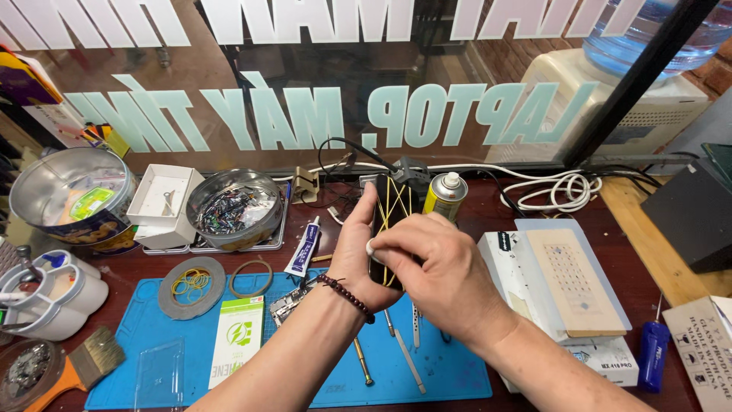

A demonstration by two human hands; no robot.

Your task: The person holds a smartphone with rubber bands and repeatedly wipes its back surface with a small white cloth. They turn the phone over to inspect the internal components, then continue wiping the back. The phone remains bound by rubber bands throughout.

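1. A round tin of small dark parts (234,207) sits left of the phone, at the back of the surface (526,385).
2. A white glue tube (303,248) lies just left of the phone.
3. The left hand (357,255) has its fingers clasped around the phone from the left.
4. The phone (390,221) is black, upright, held above the blue mat (191,347), and bound with crossing yellow rubber bands.
5. The right hand (438,278) covers the phone's lower front, its fingers pinching a small white piece against it.
6. A yellow spray can (445,196) stands just right of the phone.
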